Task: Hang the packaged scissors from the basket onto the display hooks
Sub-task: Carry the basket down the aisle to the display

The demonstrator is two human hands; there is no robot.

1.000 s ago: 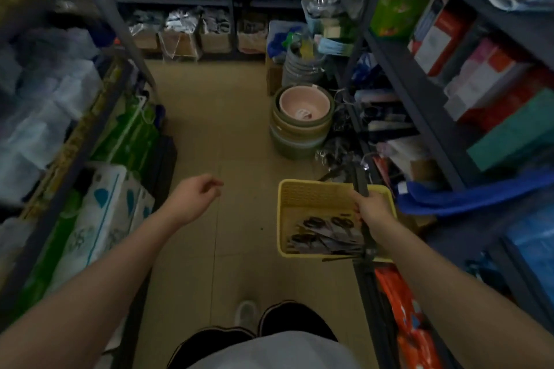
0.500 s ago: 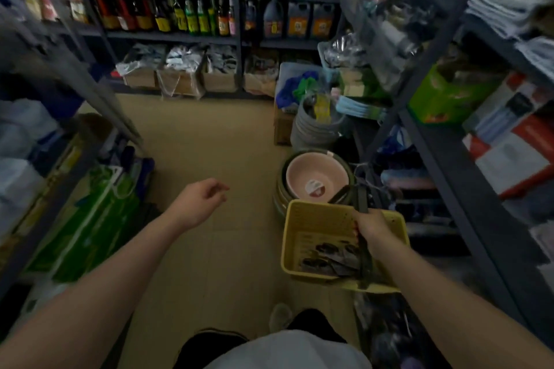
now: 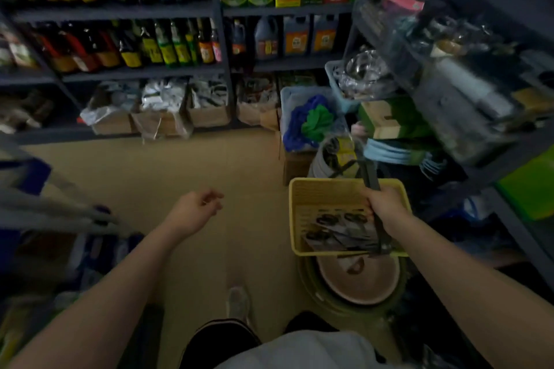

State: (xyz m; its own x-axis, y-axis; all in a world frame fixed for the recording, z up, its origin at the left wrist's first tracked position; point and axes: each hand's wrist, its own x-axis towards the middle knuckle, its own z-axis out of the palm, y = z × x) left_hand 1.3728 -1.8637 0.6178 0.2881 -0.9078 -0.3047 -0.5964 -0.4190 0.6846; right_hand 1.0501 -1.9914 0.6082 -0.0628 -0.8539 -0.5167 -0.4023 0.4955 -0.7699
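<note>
A yellow plastic basket (image 3: 317, 192) hangs at my right side, and my right hand (image 3: 385, 204) grips its dark handles. Several packaged scissors (image 3: 335, 228) with black handles lie flat in the basket's bottom. My left hand (image 3: 195, 208) floats free over the aisle floor, fingers loosely curled, holding nothing. No display hooks can be made out in the blurred shelves on the right.
Stacked round basins (image 3: 356, 281) stand on the floor just under the basket. Shelves of bottles (image 3: 156, 45) and cardboard boxes (image 3: 162, 120) close the aisle ahead. Crowded shelving (image 3: 449, 93) runs along the right, bags (image 3: 45, 219) along the left. My shoe (image 3: 236, 299) stands on tan floor.
I have walked forward down the aisle; the back shelves are nearer and the stacked basins now sit beneath the basket. Both hands keep the same pose.
</note>
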